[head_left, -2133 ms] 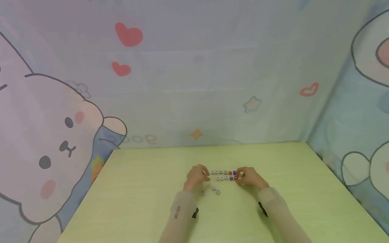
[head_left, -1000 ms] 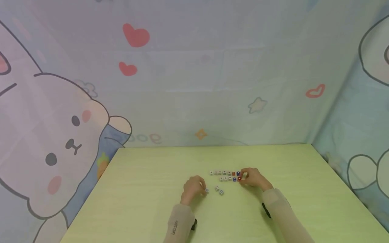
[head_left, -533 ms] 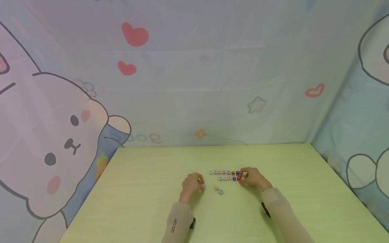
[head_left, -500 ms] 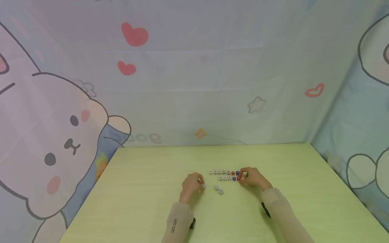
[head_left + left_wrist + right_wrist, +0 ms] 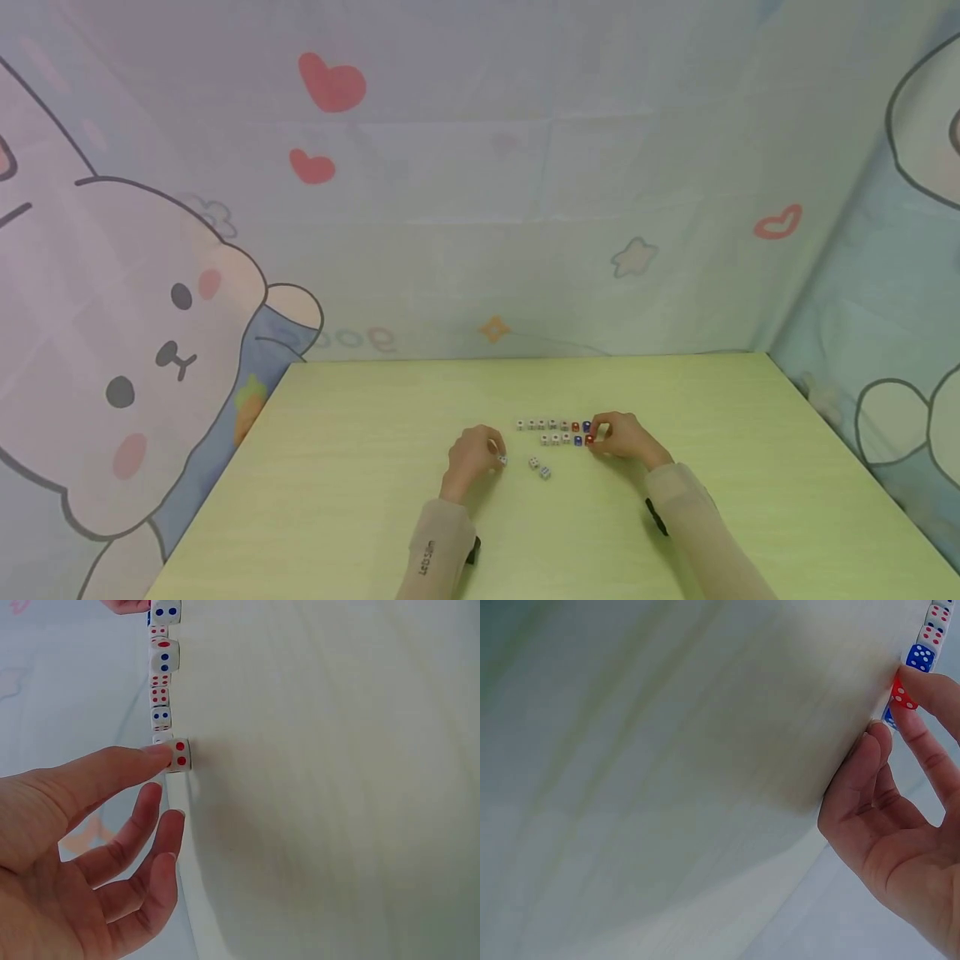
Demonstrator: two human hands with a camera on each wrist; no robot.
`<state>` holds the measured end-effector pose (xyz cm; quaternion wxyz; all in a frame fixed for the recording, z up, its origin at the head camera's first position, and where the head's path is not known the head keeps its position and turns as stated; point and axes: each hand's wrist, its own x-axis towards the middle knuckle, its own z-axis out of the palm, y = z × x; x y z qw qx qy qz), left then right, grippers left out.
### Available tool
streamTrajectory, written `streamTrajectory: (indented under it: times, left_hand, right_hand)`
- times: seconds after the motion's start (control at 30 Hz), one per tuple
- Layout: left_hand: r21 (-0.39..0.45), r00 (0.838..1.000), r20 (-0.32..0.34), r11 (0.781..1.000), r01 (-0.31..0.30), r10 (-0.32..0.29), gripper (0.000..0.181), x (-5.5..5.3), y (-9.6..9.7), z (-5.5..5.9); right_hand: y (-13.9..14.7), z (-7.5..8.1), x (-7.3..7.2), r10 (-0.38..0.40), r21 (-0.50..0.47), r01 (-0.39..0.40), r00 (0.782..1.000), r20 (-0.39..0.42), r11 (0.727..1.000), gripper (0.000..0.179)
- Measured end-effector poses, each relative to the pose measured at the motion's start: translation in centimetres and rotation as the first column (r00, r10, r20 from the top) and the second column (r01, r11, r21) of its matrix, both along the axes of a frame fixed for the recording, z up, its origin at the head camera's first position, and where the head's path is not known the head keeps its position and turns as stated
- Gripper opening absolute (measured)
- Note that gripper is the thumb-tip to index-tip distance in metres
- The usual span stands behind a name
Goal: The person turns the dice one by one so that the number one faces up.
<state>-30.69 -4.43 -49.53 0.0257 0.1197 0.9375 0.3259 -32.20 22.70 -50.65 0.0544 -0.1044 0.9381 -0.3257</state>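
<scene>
My left hand [image 5: 476,454] pinches a white die [image 5: 180,755] with red pips, thumb on its near side and the index finger mostly hidden; the other fingers curl loosely. My right hand [image 5: 621,435] is at the right end of two rows of dice, holding a red die [image 5: 904,693] between thumb and finger. A blue die [image 5: 920,658] stands beside the red one. The back row has several white dice [image 5: 542,425], then a red and a blue one at its right end. The shorter front row has white dice [image 5: 556,439], then blue and red.
Two loose white dice, one die [image 5: 534,462] and another die [image 5: 545,472], lie in front of the rows, between the hands. The pale yellow-green table [image 5: 360,467] ends at the back against a printed cloth [image 5: 450,250].
My left hand has come away from the back row's left end, moved nearer, taken hold of a loose white die and shifted slightly back with it. My right hand stays by the rows' right end.
</scene>
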Motion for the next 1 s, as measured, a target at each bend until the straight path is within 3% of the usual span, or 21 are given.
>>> streamTrajectory:
  times: [0.23,0.6,0.73,0.83,1.0]
  left_hand:
    - [0.022,1.0,-0.009,1.0,0.021,-0.02,0.009,-0.03,-0.11,0.13]
    - [0.011,0.999,0.036,1.0,-0.003,0.003,0.018,-0.33,-0.18,-0.07]
    - [0.011,1.0,0.008,1.0,0.004,-0.004,0.02,-0.4,-0.11,-0.06]
    - [-0.018,0.999,-0.027,1.0,0.017,-0.018,0.02,-0.5,0.09,0.02]
    - [-0.085,1.0,-0.017,0.996,0.006,-0.008,0.017,-0.69,0.6,0.03]
  right_hand:
    - [0.08,-0.27,-0.22,-0.018,0.018,0.018,1.0,0.007,1.0,0.01]
    - [0.05,-0.35,-0.01,-0.014,0.007,0.014,1.0,-0.007,1.0,0.009]
    - [0.1,-0.34,-0.01,-0.01,0.008,0.01,1.0,-0.007,1.0,0.009]
    - [0.16,-0.37,-0.13,-0.015,0.011,0.015,1.0,0.0,1.0,0.009]
    - [0.08,-0.32,-0.19,-0.019,0.012,0.019,1.0,0.01,1.0,0.009]
